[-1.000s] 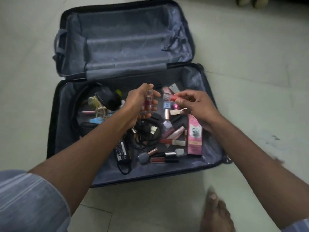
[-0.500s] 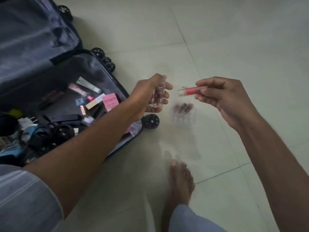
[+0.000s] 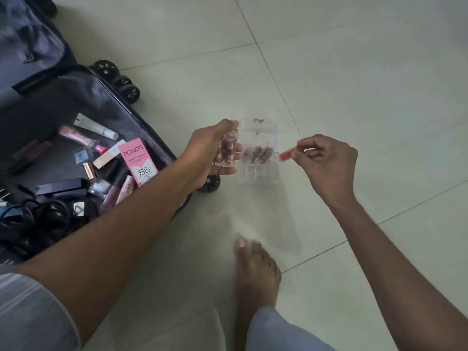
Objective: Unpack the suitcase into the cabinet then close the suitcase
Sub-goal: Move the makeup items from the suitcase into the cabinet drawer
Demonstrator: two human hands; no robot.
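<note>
2 grips busy, left hand (image 3: 207, 153) grasping clear tubes (image 3: 228, 150), right hand (image 3: 326, 163) pinching red tube (image 3: 287, 154), above clear organizer (image 3: 258, 158)

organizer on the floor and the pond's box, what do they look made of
Organizer: looks like clear hard plastic, acrylic perhaps, glossy; the floor tile and the lipsticks inside show through its walls.
Pond's box: probably printed cardboard with a smooth pink finish; flat faces, sharp folded edges.
</note>
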